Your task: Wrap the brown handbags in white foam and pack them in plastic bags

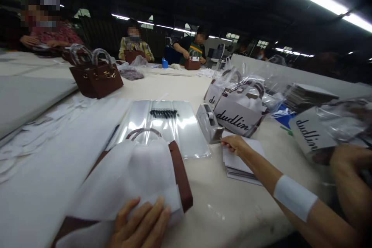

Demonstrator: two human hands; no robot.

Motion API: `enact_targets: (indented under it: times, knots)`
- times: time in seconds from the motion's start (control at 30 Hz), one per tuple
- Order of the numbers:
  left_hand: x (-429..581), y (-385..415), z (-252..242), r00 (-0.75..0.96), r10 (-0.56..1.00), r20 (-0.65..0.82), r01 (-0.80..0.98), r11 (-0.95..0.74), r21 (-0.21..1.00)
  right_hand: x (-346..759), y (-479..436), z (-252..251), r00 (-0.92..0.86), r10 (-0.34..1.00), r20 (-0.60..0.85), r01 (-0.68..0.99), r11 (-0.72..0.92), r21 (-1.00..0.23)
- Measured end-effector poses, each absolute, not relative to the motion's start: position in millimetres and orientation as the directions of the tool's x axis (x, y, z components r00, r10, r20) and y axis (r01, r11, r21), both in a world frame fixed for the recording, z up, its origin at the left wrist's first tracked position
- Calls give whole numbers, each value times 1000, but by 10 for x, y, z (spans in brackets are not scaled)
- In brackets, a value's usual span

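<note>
A brown handbag (181, 178) lies in front of me, tilted, its front covered by a thin white wrapping sheet (136, 170). My left hand (142, 221) rests on the sheet near its lower edge, fingers stretched out and pressing it against the bag. At the right, my right hand (234, 144) pinches at the cutting edge of a grey tape dispenser (209, 124); the tape between the fingertips hardly shows. Below that hand is a stack of white folded sheets (242, 166). Beyond the handbag lie flat clear plastic bags (186, 131) with black lettering.
Bagged handbags (235, 110) labelled "dudlin" stand behind the dispenser. A co-worker's hand (350, 159) is close at the right, by another bagged handbag (308, 135). An uncovered brown handbag (97, 79) stands back left. White sheets (37, 201) cover the left side; people work across the table.
</note>
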State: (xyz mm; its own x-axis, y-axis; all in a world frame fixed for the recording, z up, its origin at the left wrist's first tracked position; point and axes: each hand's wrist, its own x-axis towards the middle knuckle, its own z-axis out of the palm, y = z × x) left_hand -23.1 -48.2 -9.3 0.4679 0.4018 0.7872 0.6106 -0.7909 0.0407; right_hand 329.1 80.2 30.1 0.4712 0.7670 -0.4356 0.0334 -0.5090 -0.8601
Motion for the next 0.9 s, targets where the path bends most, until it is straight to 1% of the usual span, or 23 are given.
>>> enact_targets:
  times: [0.1,0.17,0.2,0.23,0.3,0.33,0.4,0.47,0.57,0.67,0.73,0.8,0.9]
  knots:
    - [-247,-548,-17,514,467,720,607,-791,80,3047,509,382,411,821,-397,2,-436,-900]
    - [-242,-558,18,514,469,718,600,-795,90,2803,216,526,280,877,-391,-50,-393,-918]
    - [-237,-557,31,504,467,727,599,-795,95,2657,54,612,180,899,-400,-81,-391,-917]
    - [-234,-556,42,501,464,731,596,-797,97,2500,-109,696,13,912,-411,-143,-405,-903]
    - [-235,-564,56,504,467,726,594,-798,101,2176,-396,831,-229,875,-427,-184,-469,-864]
    - [-240,-574,60,507,472,722,596,-797,103,2024,-506,870,-318,844,-432,-192,-503,-843]
    - [-254,-598,56,512,482,711,604,-790,100,1776,-640,888,-406,802,-438,-203,-546,-813]
    - [-262,-615,40,515,479,711,615,-784,82,1626,-673,843,-422,787,-450,-210,-568,-796]
    - [-248,-609,20,508,466,725,630,-775,56,1543,-622,741,-383,780,-495,-194,-591,-783]
    - [-213,-584,40,496,474,728,648,-760,54,1525,-560,694,-342,768,-541,-146,-612,-777]
    - [-191,-574,78,501,498,708,650,-757,73,1515,-540,708,-317,760,-567,-96,-620,-778]
    - [-177,-570,120,501,527,686,640,-760,116,1499,-541,744,-290,755,-588,-53,-626,-778]
    - [-174,-572,160,484,562,671,625,-758,185,1459,-589,789,-284,768,-574,-54,-611,-790]
